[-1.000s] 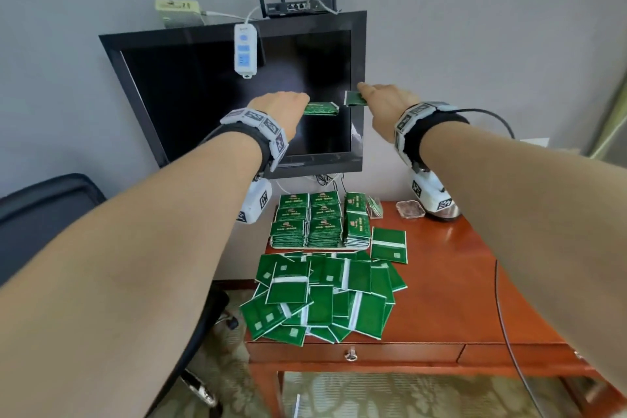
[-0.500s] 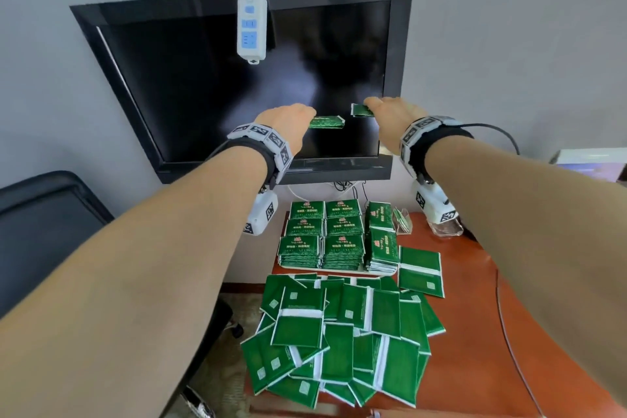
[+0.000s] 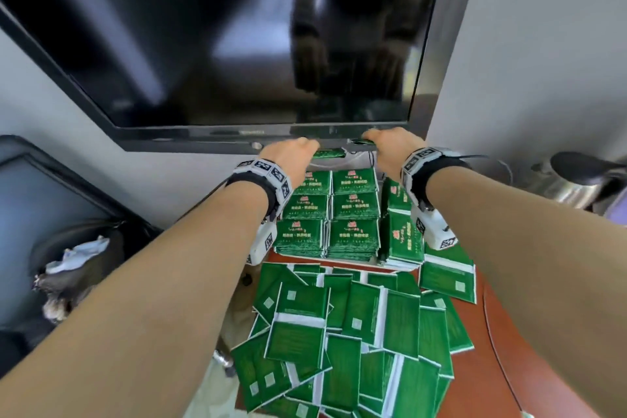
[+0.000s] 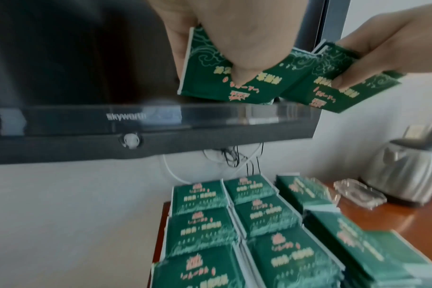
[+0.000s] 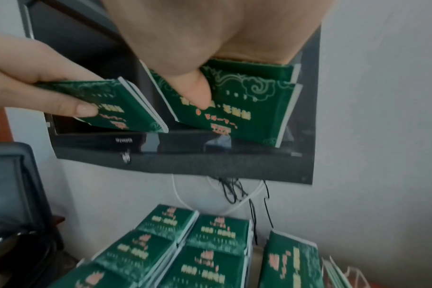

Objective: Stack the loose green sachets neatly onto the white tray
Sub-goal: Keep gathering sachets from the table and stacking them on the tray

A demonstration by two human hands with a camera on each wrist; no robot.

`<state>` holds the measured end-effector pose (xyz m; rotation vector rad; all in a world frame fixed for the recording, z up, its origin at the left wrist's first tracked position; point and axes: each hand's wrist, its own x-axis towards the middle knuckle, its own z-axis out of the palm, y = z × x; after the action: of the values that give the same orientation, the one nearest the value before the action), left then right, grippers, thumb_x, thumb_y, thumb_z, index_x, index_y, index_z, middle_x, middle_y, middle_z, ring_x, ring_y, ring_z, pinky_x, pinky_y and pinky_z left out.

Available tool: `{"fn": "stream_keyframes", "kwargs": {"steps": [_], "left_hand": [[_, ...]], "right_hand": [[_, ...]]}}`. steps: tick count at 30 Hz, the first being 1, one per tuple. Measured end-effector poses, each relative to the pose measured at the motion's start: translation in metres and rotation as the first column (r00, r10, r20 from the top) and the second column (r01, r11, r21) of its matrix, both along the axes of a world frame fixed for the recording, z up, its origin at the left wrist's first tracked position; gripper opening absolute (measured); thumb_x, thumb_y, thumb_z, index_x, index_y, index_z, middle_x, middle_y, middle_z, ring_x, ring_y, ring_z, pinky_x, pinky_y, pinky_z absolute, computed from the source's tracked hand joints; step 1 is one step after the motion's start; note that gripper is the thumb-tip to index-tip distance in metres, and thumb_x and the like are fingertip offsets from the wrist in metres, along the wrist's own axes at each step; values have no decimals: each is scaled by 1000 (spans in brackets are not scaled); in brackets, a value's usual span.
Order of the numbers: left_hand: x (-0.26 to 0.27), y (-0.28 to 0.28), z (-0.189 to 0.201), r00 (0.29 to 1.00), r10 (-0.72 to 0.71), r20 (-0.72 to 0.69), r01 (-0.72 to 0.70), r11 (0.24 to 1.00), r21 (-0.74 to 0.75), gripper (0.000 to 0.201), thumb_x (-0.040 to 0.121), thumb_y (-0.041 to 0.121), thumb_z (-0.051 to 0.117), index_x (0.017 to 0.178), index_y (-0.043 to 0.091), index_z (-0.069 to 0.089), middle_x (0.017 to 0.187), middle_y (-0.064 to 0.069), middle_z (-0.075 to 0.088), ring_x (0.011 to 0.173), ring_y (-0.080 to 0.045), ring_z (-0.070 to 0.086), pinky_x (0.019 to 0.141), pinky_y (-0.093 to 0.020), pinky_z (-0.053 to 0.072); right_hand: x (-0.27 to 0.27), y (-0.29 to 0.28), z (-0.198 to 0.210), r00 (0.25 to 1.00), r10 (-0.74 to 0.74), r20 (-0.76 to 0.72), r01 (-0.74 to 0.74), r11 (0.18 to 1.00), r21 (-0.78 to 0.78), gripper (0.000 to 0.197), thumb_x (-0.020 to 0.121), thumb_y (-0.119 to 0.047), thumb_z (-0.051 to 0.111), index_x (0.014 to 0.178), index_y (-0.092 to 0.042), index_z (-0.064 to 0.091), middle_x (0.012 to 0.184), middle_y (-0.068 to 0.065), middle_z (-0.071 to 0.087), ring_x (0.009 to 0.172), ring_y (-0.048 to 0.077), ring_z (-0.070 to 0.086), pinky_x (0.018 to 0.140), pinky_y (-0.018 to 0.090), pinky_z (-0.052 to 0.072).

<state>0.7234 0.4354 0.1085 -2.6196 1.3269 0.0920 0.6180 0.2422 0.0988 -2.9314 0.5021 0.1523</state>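
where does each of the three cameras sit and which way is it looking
Head: on the head, looking down over both forearms at the loose sachets and stacks.
Left wrist: under the left hand, facing the television; thumb pinches a sachet.
Right wrist: under the right hand, facing the same television; thumb pinches a sachet.
Both wrist views share the other hand's sachet and the stacks.

"Skyworth" stands on the television's lower bezel (image 4: 126, 117); sachet print is unreadable.

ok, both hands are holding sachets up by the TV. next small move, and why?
Probably lower both hands onto the stacked sachets. The left hand and right hand each pinch a small bundle above the stacks, nothing released yet, and a loose pile remains.
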Motion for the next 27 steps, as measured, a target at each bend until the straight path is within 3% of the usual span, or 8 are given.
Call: {"fn": "stream_keyframes", "kwargs": {"steps": [4,6,8,10,14,20,27], "left_hand": [[22,-7,-60,998,-57,-34,58,997,54,57,92,-5,45,146,14,39,125,-9,62,97,-28,64,82,-40,56],[36,-9,-86,996,-64,-63,67,997,49,56,93,-2,47,146,12,38,134,-9,58,105,-27,62,89,-38,54],[47,-10,-110,994,-52,-96,55,998,33,60,93,-1,51,149,12,36,148,-9,49,124,-28,55,104,-41,46],[57,-11,-130,992,-22,-124,25,999,23,65,91,-3,51,152,11,32,156,-10,40,139,-28,42,115,-43,35],[75,-10,-161,981,12,-192,-8,1000,21,74,89,-6,50,156,10,24,162,-10,27,148,-26,27,123,-46,21],[105,-16,-183,983,20,-181,-16,1000,24,86,84,-12,48,159,12,13,167,-10,9,153,-27,11,124,-49,11],[123,-17,-202,985,-80,-150,83,996,18,92,84,-16,46,160,19,9,167,-11,4,153,-29,8,124,-50,7]], "right_hand": [[13,-9,-56,993,13,-114,-11,1000,21,58,94,-2,40,145,-30,42,113,13,64,93,33,63,70,38,54],[21,-13,-83,985,44,-165,-39,999,33,60,94,-1,39,148,-27,38,118,13,64,98,31,64,81,41,57],[30,-19,-108,978,60,-199,-57,998,24,63,94,0,39,152,-23,32,127,14,60,108,32,61,88,43,55],[39,-25,-130,975,65,-214,-65,998,4,69,93,1,40,155,-23,24,141,14,50,123,34,53,98,46,50],[58,-28,-161,956,84,-280,-91,996,-9,79,92,1,45,159,-22,10,161,9,27,147,33,25,120,49,24],[89,-24,-180,946,122,-301,-144,988,-52,86,89,1,47,160,-19,2,165,12,7,152,31,8,123,51,8],[106,-20,-202,953,131,-273,-169,978,-123,79,91,-3,44,159,-14,4,164,15,7,152,34,7,122,53,9]]}}
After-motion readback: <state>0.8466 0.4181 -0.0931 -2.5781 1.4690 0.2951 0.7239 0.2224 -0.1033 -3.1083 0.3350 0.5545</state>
